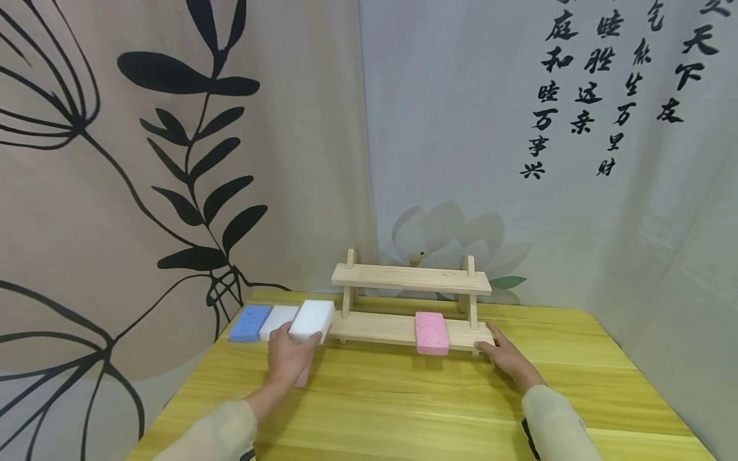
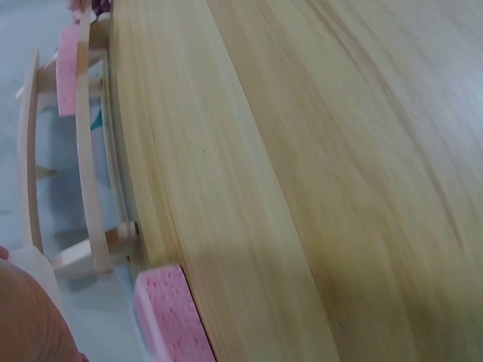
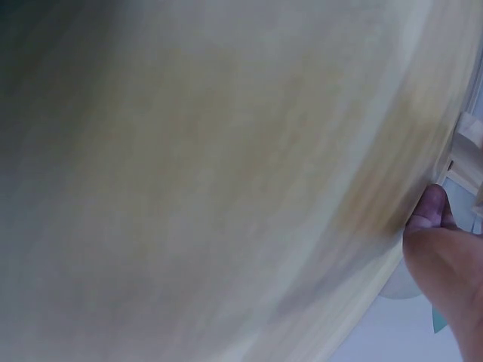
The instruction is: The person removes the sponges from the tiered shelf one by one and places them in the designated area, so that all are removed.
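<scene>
My left hand holds a white sponge between thumb and fingers, just left of a two-tier wooden shelf. A pink sponge lies on the table, partly hidden below that hand; the left wrist view shows this pink sponge more fully. Another pink sponge rests on the lower tier, jutting over its front edge. My right hand grips the right end of the lower tier, thumb in front and fingers behind. In the right wrist view only part of the right hand shows.
A blue sponge and a second white sponge lie side by side at the table's back left. The shelf stands near the back edge of the wooden table. A printed curtain hangs behind.
</scene>
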Demonstrator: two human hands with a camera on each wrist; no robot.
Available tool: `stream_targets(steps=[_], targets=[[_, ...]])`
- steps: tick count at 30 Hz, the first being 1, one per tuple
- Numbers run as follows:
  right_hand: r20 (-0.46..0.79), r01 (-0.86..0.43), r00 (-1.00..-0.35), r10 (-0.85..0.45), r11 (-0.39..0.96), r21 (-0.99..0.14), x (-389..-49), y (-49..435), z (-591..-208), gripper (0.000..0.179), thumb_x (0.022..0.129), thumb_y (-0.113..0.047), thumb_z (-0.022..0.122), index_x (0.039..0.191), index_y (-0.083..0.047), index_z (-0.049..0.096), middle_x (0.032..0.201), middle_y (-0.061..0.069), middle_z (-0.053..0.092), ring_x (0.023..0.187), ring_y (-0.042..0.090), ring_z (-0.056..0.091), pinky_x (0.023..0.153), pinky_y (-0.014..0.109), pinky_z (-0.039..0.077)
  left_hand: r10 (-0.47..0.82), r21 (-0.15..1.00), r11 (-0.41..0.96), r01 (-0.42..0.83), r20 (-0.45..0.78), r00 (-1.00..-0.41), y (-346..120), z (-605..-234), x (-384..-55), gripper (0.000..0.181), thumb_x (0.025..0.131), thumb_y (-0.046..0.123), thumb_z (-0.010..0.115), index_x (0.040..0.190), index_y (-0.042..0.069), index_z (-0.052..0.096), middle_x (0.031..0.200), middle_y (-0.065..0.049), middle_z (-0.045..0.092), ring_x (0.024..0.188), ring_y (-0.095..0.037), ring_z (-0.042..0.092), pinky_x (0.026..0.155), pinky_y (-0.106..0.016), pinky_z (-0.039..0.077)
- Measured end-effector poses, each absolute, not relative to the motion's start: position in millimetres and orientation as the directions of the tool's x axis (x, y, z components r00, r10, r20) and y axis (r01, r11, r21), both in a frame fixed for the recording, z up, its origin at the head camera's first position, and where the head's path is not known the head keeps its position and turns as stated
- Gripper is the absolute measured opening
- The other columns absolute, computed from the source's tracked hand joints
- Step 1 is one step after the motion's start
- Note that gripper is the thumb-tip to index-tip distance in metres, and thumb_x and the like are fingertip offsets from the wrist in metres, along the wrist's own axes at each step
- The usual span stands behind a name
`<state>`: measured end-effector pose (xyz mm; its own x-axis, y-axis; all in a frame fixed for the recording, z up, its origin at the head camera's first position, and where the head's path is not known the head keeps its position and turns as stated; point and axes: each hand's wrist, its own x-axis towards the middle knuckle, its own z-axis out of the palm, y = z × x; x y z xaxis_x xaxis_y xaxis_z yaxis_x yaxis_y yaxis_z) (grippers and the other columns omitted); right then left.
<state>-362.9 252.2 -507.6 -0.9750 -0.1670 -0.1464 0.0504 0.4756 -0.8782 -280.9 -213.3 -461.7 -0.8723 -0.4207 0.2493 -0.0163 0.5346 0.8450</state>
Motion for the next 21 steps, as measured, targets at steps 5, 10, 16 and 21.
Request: stream_targets(steps=[5, 10, 16, 21], targets=[[-0.142, 0.051, -0.978, -0.15, 0.491, -0.87, -359.2, 250.0, -503.6, 0.092, 0.097, -0.049, 0.056, 0.16, -0.012, 0.001, 0.16, 0.031, -0.001, 0.145, 0.051, 0.002, 0.113, 0.066, 0.01, -0.428, 0.836, 0.548, -0.013, 0.267, -0.864, -225.9, -460.7, -277.0, 0.075, 0.081, 0.029, 0.079, 0.134, -0.012, 0.046, 0.126, -0.031, 0.047, 0.11, -0.044, 0.05, 0.09, -0.056, 0.047], [-0.144, 0.055, -0.978, -0.151, 0.481, -0.875, -359.8, 249.8, -504.4, 0.091, 0.097, -0.048, 0.056, 0.16, -0.013, 0.001, 0.161, 0.029, -0.002, 0.145, 0.049, 0.002, 0.114, 0.065, 0.009, -0.434, 0.835, 0.549, -0.028, 0.256, -0.864, -239.5, -460.9, -271.4, 0.076, 0.081, 0.027, 0.078, 0.136, -0.012, 0.043, 0.127, -0.031, 0.046, 0.113, -0.044, 0.046, 0.093, -0.057, 0.045], [-0.139, 0.042, -0.976, -0.169, 0.476, -0.878, -363.0, 252.0, -507.9, 0.094, 0.094, -0.053, 0.057, 0.16, -0.015, 0.001, 0.161, 0.029, -0.002, 0.145, 0.05, 0.001, 0.114, 0.066, 0.008, -0.421, 0.838, 0.544, -0.043, 0.228, -0.878, -253.9, -461.5, -264.0, 0.079, 0.084, 0.028, 0.076, 0.139, -0.015, 0.038, 0.131, -0.034, 0.042, 0.116, -0.048, 0.045, 0.096, -0.061, 0.044], [-0.171, 0.078, -0.972, -0.158, 0.47, -0.879, -368.5, 255.2, -510.4, 0.101, 0.09, -0.055, 0.061, 0.16, -0.016, -0.001, 0.161, 0.028, -0.003, 0.146, 0.048, 0.0, 0.114, 0.065, 0.007, -0.428, 0.839, 0.541, -0.066, 0.206, -0.88, -264.6, -465.4, -261.4, 0.084, 0.085, 0.03, 0.074, 0.142, -0.017, 0.032, 0.133, -0.036, 0.039, 0.118, -0.049, 0.043, 0.097, -0.061, 0.043]])
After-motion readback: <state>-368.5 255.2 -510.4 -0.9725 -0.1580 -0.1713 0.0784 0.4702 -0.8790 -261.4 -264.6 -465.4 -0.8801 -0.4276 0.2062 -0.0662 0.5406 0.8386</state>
